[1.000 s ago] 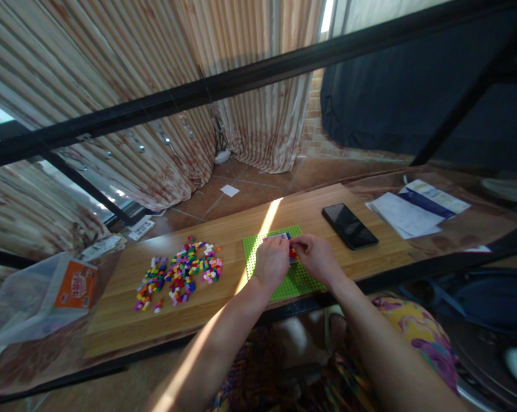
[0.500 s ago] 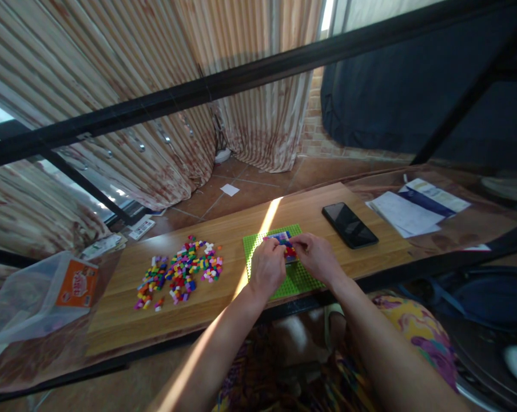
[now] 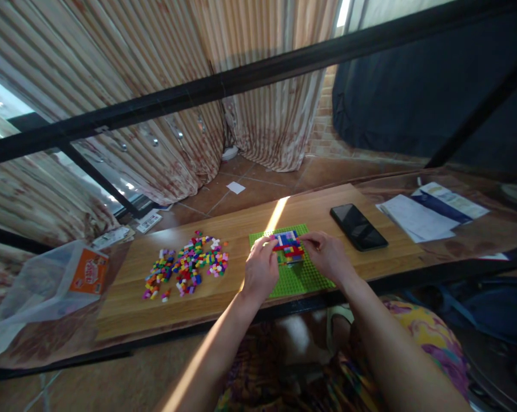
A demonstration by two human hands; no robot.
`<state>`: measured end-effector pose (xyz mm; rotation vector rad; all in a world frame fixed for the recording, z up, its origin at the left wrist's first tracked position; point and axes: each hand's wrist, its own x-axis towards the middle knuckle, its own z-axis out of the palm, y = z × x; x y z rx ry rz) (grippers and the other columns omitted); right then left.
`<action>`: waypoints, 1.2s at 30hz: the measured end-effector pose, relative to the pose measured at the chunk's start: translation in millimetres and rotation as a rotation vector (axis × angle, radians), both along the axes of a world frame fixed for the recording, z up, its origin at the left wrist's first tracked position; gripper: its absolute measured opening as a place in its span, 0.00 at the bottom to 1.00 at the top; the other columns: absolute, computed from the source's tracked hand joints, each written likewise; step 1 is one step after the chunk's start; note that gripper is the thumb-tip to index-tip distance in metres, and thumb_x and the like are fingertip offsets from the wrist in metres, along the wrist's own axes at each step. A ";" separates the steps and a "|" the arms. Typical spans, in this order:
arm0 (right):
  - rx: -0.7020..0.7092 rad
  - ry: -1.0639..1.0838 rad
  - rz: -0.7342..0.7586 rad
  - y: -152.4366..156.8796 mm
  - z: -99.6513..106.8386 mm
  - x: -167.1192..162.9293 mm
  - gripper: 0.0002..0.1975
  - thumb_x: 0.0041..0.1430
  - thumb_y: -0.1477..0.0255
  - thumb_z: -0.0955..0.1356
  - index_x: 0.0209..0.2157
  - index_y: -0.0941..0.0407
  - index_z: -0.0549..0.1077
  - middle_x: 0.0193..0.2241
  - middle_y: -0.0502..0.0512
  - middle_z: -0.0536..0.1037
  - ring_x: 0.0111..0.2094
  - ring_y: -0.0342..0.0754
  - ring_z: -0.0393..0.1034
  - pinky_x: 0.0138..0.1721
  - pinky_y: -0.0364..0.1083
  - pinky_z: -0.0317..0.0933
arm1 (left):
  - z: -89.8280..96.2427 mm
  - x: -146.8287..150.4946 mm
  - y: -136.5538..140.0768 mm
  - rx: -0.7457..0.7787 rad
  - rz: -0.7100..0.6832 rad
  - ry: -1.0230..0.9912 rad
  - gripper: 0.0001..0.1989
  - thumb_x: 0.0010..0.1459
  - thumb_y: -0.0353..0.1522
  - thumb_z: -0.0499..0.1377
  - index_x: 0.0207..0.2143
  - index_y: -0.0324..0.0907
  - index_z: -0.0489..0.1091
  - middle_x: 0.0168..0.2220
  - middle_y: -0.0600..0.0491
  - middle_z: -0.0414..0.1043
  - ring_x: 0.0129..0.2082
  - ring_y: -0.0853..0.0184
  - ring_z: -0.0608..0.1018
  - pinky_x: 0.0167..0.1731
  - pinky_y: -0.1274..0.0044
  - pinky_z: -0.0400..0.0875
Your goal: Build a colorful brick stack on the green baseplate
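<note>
A small model of toy bricks (image 3: 289, 241), mostly blue, red and white, sits over a green studded baseplate (image 3: 295, 280). My left hand (image 3: 261, 269) grips the model's left edge, its thumb and fingers closed. At the opposite edge my right hand (image 3: 327, 256) is closed too, with its fingertips pinching the model's right side. Whether a loose brick is between those right fingertips is too small to tell. To the left, a scattered pile of small coloured bricks (image 3: 194, 260) lies on the wooden board (image 3: 237, 217).
A black phone (image 3: 358, 227) lies to the right on the board, with papers (image 3: 417, 217) beyond it. A clear plastic tub (image 3: 39, 283) with an orange label stands at far left. A dark metal bar (image 3: 250, 80) crosses above the far side.
My fingers have drawn apart towards the model's sides, so more of its top shows. The view has shifted slightly, moving the whole scene a little to the right.
</note>
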<state>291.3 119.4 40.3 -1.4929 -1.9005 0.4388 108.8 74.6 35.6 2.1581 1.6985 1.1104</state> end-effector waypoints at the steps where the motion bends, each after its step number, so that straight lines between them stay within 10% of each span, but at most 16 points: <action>1: 0.000 -0.003 -0.002 0.1 0.4 0.4 0.10 0.58 0.73 0.65 0.33 0.56 0.79 0.32 0.56 0.81 0.33 0.49 0.74 0.34 0.45 0.61 | -0.8 -6.1 -2.7 -0.005 0.024 -0.025 0.17 0.59 0.25 0.52 0.49 0.42 0.69 0.51 0.47 0.69 0.53 0.64 0.71 0.55 0.69 0.67; 27: 0.012 -0.004 -0.076 4.6 -11.8 -19.7 0.09 0.54 0.70 0.66 0.30 0.55 0.79 0.32 0.56 0.77 0.33 0.49 0.70 0.38 0.48 0.62 | -36.0 -53.9 -33.8 -0.162 0.251 -0.058 0.10 0.56 0.26 0.56 0.37 0.42 0.76 0.43 0.50 0.74 0.45 0.66 0.76 0.48 0.74 0.72; 36: -0.310 0.510 -0.111 15.9 -32.2 -13.4 0.12 0.44 0.63 0.71 0.28 0.57 0.78 0.24 0.54 0.79 0.25 0.46 0.71 0.29 0.45 0.64 | -35.4 -52.5 -34.2 -0.169 0.239 -0.016 0.10 0.57 0.26 0.55 0.36 0.42 0.76 0.42 0.51 0.74 0.45 0.66 0.75 0.49 0.74 0.70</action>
